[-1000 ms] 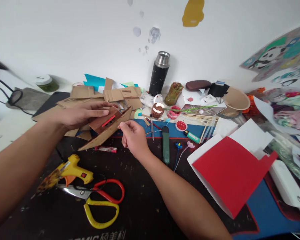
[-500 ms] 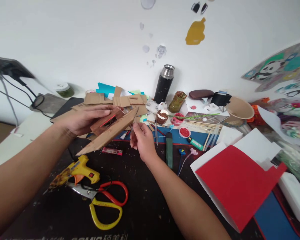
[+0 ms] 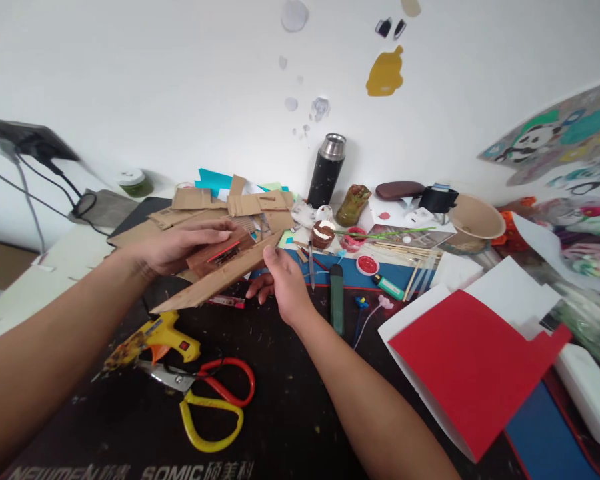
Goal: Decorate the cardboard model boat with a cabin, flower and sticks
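- We have the brown piece (image 3: 201,260) left of the frame's centre, raised over the worktop (image 3: 285,400), with a long tan strip (image 3: 217,275) along its near side.
- Our left hand (image 3: 177,247) is clamped on the brown piece from the left, its fingers reaching across the top.
- The strip's long axis slants from lower left to upper right, ending in a point just by our right thumb.
- Our right hand (image 3: 289,285) is nearer that upper-right end; its thumb and fingers are apart, with the strip to their left. We cannot tell whether the thumb touches it.
- Below, at lower left, lie the yellow glue gun (image 3: 171,332) and the scissors (image 3: 183,381).
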{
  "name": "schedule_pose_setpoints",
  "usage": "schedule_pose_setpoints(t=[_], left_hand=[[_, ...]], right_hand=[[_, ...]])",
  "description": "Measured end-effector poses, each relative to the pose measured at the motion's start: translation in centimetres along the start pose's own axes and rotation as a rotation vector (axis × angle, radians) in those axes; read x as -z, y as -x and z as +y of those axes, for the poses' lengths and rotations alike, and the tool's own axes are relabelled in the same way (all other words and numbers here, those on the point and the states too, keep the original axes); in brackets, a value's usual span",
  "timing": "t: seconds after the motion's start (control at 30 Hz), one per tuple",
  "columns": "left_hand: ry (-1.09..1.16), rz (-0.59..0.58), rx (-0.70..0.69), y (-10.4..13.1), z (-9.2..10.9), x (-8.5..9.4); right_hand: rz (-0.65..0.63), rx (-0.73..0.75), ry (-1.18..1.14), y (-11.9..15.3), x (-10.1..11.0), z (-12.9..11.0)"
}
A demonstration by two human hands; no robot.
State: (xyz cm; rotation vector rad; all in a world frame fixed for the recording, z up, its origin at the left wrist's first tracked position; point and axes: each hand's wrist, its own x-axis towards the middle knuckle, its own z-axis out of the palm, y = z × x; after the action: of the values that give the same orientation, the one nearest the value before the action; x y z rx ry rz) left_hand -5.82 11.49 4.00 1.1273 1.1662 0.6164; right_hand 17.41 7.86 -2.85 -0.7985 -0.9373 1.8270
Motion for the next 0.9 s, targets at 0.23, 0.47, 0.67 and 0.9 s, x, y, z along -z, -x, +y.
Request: schedule_pose_setpoints(t=[0.23,0.47,0.67,0.9], left_hand=[[-0.06,0.061,-0.049,-0.5,-0.1,-0.5],[-0.503,0.401,-0.242,2.4,0.6,0.4],[-0.855,0.489,-0.237,5.9,1.3,-0.9],[-0.934,0.521,-0.338,6.1,0.9,-2.6]], right_hand=[[0.106,-0.005,0.003,-0.1,0.4,0.1],[0.176,0.02,0.012,-0.2,0.9,0.3],[0.177,0.019,0.016,-0.2,0.9,0.4],[0.181,0.014,0.017,-0.2,0.8,0.7]])
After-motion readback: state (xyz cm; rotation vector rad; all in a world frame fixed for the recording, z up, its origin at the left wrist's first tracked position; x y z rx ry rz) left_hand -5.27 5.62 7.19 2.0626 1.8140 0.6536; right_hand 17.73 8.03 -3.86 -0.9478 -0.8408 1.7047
